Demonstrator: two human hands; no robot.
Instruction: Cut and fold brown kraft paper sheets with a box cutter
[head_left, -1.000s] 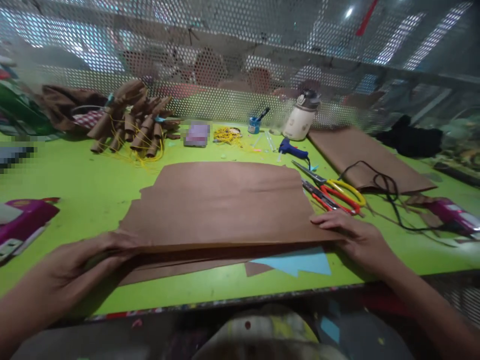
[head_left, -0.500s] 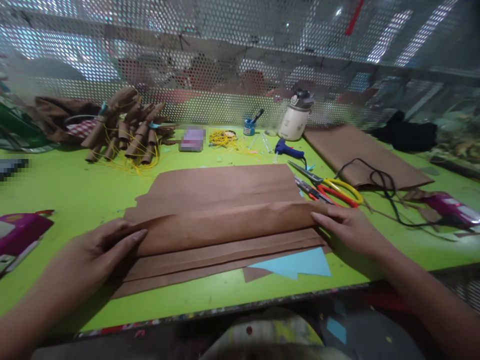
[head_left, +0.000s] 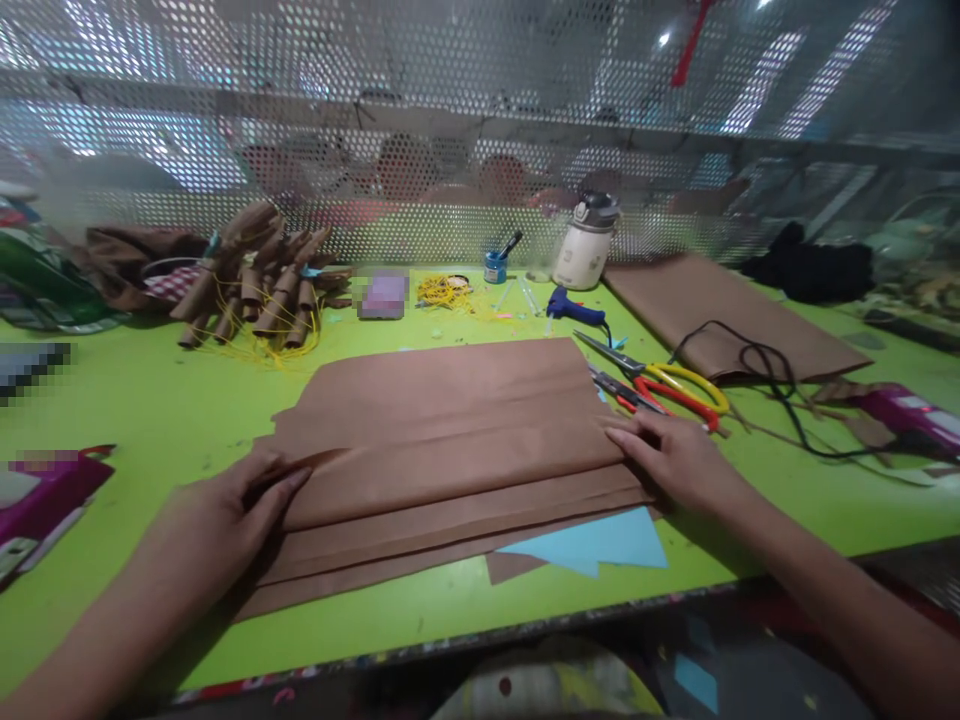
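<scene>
Sheets of brown paper [head_left: 450, 400] lie folded in layers on the green table in front of me. My left hand [head_left: 232, 515] pinches the left end of the upper layer, thumb on top and fingers partly hidden beneath. At the right end, my right hand [head_left: 667, 455] grips the same layer between thumb and fingers. A crease runs across the paper between my hands. Under the stack's front right corner lies a light blue paper piece [head_left: 600, 540]. Just beyond my right hand are scissors with yellow handles [head_left: 682, 382] and scissors with red handles [head_left: 675, 400].
Brown paper rolls [head_left: 262, 280] with yellow strings are piled at the back left. A blue glue gun [head_left: 576, 306], a white bottle [head_left: 585, 245] and a blue jar [head_left: 495, 266] stand or lie behind. Folded brown paper [head_left: 720, 310] and a black cord [head_left: 784, 385] lie right.
The raised fold of brown paper has come down flatter onto the stack. Both hands keep their grip on its ends, moving slightly inward.
</scene>
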